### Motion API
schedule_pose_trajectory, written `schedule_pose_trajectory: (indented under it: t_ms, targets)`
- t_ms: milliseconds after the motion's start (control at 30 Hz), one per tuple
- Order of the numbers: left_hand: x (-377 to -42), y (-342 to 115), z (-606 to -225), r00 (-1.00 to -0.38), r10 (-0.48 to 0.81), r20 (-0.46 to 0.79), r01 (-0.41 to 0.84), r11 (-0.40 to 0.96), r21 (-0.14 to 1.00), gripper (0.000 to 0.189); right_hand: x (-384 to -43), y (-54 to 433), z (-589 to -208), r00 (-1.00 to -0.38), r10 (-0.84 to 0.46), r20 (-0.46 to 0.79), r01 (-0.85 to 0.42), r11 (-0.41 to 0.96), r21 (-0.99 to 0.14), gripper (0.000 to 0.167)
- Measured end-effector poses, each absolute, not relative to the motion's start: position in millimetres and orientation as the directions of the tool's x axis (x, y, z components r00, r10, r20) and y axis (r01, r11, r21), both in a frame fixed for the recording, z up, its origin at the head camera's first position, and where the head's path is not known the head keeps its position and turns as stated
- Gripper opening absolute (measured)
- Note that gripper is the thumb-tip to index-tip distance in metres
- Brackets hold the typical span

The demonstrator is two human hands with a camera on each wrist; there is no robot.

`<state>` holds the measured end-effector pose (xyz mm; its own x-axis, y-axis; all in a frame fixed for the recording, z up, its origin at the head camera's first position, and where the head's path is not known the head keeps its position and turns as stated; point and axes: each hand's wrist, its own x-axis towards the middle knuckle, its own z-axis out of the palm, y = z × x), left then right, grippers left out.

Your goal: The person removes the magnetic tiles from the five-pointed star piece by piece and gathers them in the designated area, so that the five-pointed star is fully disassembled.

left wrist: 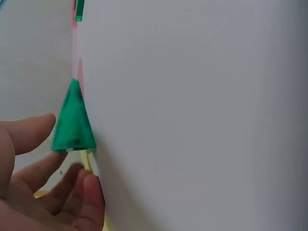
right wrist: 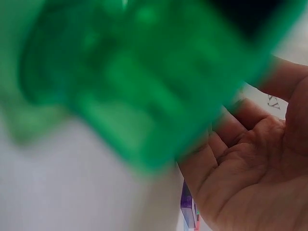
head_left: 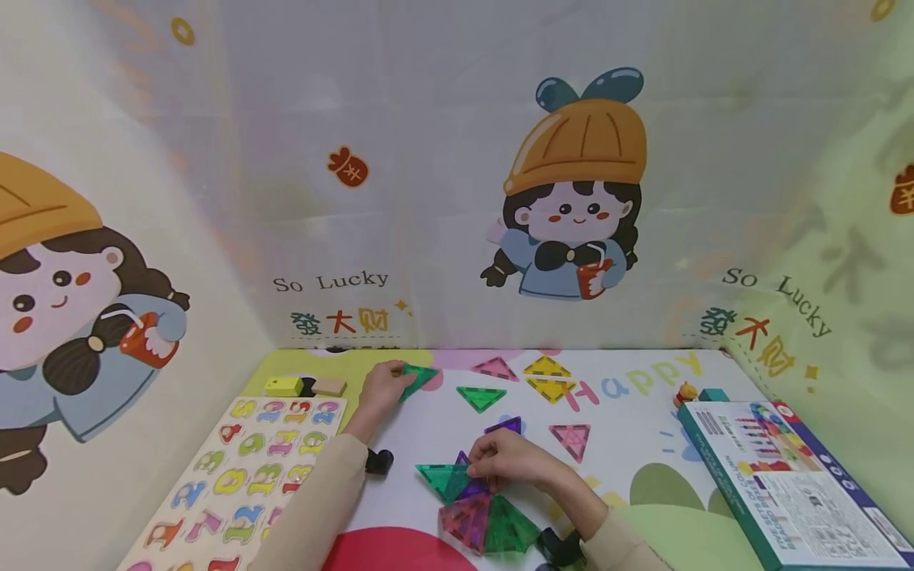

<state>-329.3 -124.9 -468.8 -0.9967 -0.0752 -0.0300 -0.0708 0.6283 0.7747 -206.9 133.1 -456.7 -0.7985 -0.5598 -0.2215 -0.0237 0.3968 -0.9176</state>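
Green triangle tile [head_left: 417,378]: translucent, at the far left of the counter's [head_left: 643,444] printed mat, just beyond the number puzzle board; pinched at its near edge by the left hand [head_left: 382,388]; in the left wrist view the same tile [left wrist: 73,120] sits at the tips of the curled fingers [left wrist: 33,132], seen edge-on against the white surface.

Tile cluster [head_left: 478,500]: flat on the counter at near centre; a green triangle at left, a purple piece in the middle, a pink and a second green triangle at the near side, all touching edge to edge; the right hand [head_left: 510,460] rests over its far side, fingers bent down onto the purple piece, grasping it as far as the head view shows; the right wrist view gives only a blurred green tile [right wrist: 139,77] close to the lens and an open-looking palm [right wrist: 250,163], so the grip cannot be told more exactly.

Loose tiles, spread beyond the cluster: green triangle [head_left: 481,396]; pink triangle [head_left: 495,369]; two yellow triangles [head_left: 547,377] touching to form a diamond; pink triangle [head_left: 570,440] to the right of the right hand; purple piece [head_left: 504,426] just beyond that hand.

Number puzzle board [head_left: 243,476]: wooden, coloured digits, near left.

Small blocks [head_left: 305,386]: yellow, black and tan, in a row beyond the board.

Toy box [head_left: 793,484]: printed lid, right edge of the counter.

Cartoon backdrop [head_left: 571,198]: behind and at both sides.
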Motion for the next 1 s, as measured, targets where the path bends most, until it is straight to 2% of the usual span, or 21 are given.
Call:
schedule_pose_trajectory:
  t_ms: [167, 267, 367, 433, 533, 600, 667, 767, 1000]
  targets:
    - [-316.8, -130.5, -468.6, -0.999, -0.042, 0.035, 0.0, 0.645, 0.764, 0.049, -207.6, 132.1, -458.0, -0.801, -0.558, -0.216, -0.026, 0.394, -0.919, 0.015]
    - [-299.1, -130.4, -465.1, -0.999, 0.017, 0.05, 0.05, 0.643, 0.764, 0.043, -206.7, 132.2, -459.1, -0.803, -0.553, -0.221, -0.02, 0.395, -0.918, 0.014]
    - [-276.3, -128.4, -459.2, -0.987, 0.158, -0.006, 0.097, 0.636, 0.766, 0.031, -206.7, 132.0, -459.6, -0.808, -0.545, -0.223, -0.011, 0.393, -0.919, 0.014]
    - [-260.6, -127.0, -454.7, -0.947, 0.311, -0.079, 0.134, 0.609, 0.782, 0.025, -207.3, 131.8, -459.8, -0.811, -0.542, -0.222, -0.011, 0.394, -0.919, 0.014]
    - [-242.6, -123.1, -450.3, -0.822, 0.538, -0.186, 0.186, 0.563, 0.805, 0.017, -208.3, 132.2, -459.6, -0.81, -0.544, -0.22, -0.02, 0.4, -0.916, 0.015]
    - [-235.1, -119.5, -449.4, -0.752, 0.626, -0.206, 0.226, 0.539, 0.812, 0.012, -208.5, 133.1, -459.1, -0.811, -0.543, -0.218, -0.026, 0.405, -0.914, 0.015]
    - [-231.0, -115.9, -449.6, -0.732, 0.651, -0.2, 0.259, 0.538, 0.802, 0.007, -208.6, 133.9, -458.6, -0.812, -0.543, -0.215, -0.031, 0.407, -0.913, 0.015]
    - [-228.9, -112.2, -451.1, -0.749, 0.64, -0.17, 0.284, 0.542, 0.791, 0.004, -208.2, 134.5, -458.3, -0.812, -0.544, -0.212, -0.032, 0.403, -0.914, 0.014]
    - [-232.0, -114.9, -459.6, -0.783, 0.597, -0.173, 0.183, 0.487, 0.854, 0.007, -207.5, 133.3, -460.5, -0.789, -0.573, -0.222, -0.027, 0.394, -0.919, 0.014]
